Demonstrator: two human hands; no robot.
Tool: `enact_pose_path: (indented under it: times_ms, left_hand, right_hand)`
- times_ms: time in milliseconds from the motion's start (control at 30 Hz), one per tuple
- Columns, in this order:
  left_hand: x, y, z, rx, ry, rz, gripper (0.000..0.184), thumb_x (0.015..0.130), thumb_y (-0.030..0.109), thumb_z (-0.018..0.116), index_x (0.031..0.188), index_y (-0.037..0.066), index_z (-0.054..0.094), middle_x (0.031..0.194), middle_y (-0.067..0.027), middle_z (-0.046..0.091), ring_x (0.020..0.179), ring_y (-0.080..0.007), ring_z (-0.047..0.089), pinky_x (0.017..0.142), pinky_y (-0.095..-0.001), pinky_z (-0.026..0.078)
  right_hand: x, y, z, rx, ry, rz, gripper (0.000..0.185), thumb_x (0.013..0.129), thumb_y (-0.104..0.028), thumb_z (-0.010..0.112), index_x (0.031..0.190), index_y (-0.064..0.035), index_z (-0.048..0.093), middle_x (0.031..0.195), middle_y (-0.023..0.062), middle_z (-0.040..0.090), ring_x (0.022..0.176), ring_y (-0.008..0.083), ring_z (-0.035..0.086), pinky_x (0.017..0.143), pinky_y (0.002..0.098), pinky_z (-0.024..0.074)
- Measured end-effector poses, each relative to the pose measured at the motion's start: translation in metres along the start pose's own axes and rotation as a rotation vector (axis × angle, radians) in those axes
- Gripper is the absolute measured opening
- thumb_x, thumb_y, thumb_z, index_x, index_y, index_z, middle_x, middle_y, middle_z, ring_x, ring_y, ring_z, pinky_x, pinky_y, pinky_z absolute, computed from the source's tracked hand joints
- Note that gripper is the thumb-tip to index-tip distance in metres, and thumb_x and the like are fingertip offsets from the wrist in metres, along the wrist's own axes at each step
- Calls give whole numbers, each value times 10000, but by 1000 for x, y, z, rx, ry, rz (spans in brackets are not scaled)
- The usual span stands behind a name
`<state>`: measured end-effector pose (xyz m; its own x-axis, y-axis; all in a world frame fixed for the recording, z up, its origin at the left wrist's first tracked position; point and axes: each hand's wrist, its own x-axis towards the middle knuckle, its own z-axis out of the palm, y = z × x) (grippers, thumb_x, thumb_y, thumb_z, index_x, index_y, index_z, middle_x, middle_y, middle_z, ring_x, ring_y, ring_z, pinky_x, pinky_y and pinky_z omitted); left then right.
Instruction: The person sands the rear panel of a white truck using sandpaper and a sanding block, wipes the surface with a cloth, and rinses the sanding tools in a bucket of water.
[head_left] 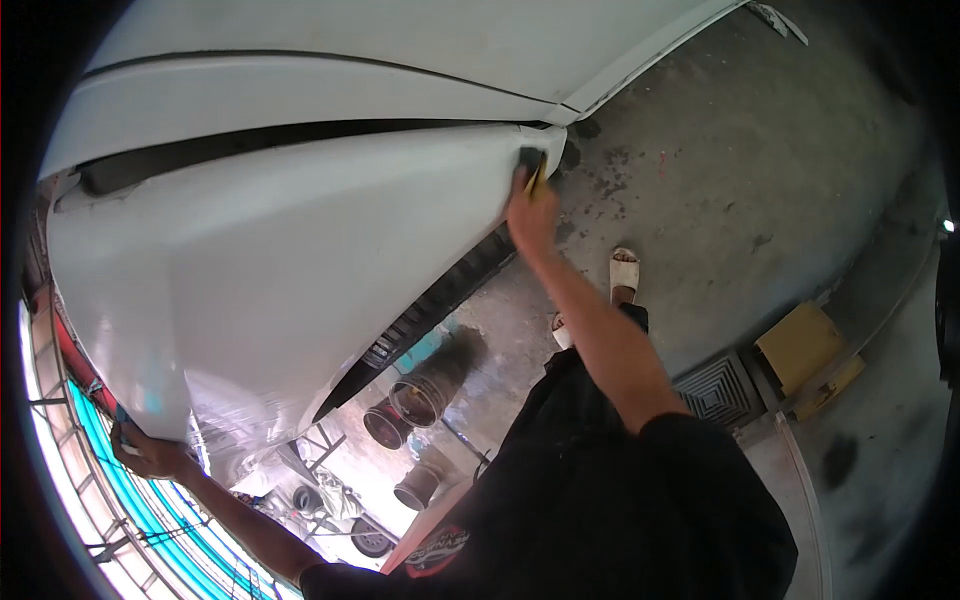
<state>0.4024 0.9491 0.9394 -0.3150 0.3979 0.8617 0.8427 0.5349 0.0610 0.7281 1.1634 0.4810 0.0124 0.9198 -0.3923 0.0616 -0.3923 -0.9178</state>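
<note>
A large white car body panel, apparently a fender, spreads before me below another white panel of the car. In my right hand is a small dark block with a yellow edge, pressed against the panel's narrow right end. Some blur lies over this hand. My left hand is at the panel's lower left corner, its fingers bent around a small dark bluish thing I cannot make out. A dark ribbed liner shows under the panel's lower edge.
Several buckets stand on the stained concrete floor below the panel. My sandalled feet are near the panel's right end. To the right are a yellowish box and a dark square grate.
</note>
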Motion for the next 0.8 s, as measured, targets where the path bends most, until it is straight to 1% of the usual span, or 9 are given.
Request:
enact_pose_path:
  times_ms: [33, 133, 167, 300, 433, 533, 600, 700, 800]
  left_hand:
    - [-1, 1, 0, 3, 11, -19, 281, 950, 262, 631, 1128, 47, 669, 1167, -99, 649, 1052, -263, 622, 935, -413, 489]
    - [-2, 9, 3, 5, 26, -71, 285, 948, 273, 629, 1131, 58, 671, 1165, -97, 653, 1047, -265, 626, 922, -413, 493]
    - [-2, 12, 3, 16, 25, -87, 288, 948, 282, 629, 1131, 64, 673, 1165, -95, 654, 1043, -264, 629, 920, -413, 494]
    - [4, -10, -1, 123, -23, 39, 293, 950, 320, 620, 1125, 94, 687, 1169, -79, 657, 1008, -262, 643, 894, -417, 505]
    - [6, -8, -4, 130, -10, 42, 300, 950, 338, 627, 1114, 96, 691, 1153, -64, 667, 988, -261, 650, 863, -413, 525]
    - [3, 2, 1, 113, 5, 30, 304, 950, 341, 629, 1106, 89, 697, 1138, -66, 680, 983, -260, 654, 840, -406, 537]
    - [3, 4, 0, 86, 15, 49, 303, 953, 348, 627, 1098, 92, 700, 1126, -71, 687, 980, -262, 655, 841, -407, 537]
    - [20, -51, -11, 674, -40, 646, 252, 934, 226, 643, 1161, 117, 657, 1254, -56, 588, 1035, -270, 653, 857, -389, 565]
    - [20, -57, -9, 591, -15, 607, 224, 945, 204, 632, 1145, 104, 658, 1207, -71, 618, 1040, -277, 653, 859, -381, 551]
  right_hand:
    - [17, -14, -10, -33, -45, 114, 465, 1005, -231, 507, 1357, 73, 497, 950, 321, 672, 906, 453, 680, 743, 477, 525]
    - [3, -9, -2, -96, -35, 152, 484, 1007, -234, 507, 1366, 88, 476, 1052, 341, 652, 1001, 442, 665, 822, 458, 524]
    - [-25, -1, 9, -30, 50, -25, 500, 1009, -226, 501, 1377, 109, 448, 1175, 358, 607, 1111, 436, 625, 921, 446, 501]
    - [-25, 32, 15, 12, 113, -153, 515, 1006, -223, 502, 1388, 114, 425, 1244, 361, 573, 1181, 440, 586, 987, 448, 472]
    - [15, 21, -7, 81, -97, 165, 538, 1002, -225, 505, 1410, 110, 400, 1296, 343, 554, 1231, 451, 547, 1033, 438, 450]
    - [-55, 33, 22, -3, 192, -240, 538, 995, -228, 512, 1400, 112, 416, 1249, 359, 571, 1197, 468, 560, 1013, 454, 461]
    - [-49, 41, 26, 18, 200, -242, 524, 973, -197, 532, 1388, 108, 436, 1201, 364, 592, 1160, 473, 578, 993, 455, 474]
    - [9, 29, 5, -103, 75, -38, 492, 965, -184, 528, 1353, 112, 470, 1161, 351, 612, 1104, 463, 609, 971, 445, 491]
    - [19, 11, -6, -174, 24, -75, 436, 967, -162, 508, 1312, 104, 507, 1148, 319, 628, 1055, 452, 622, 971, 448, 494]
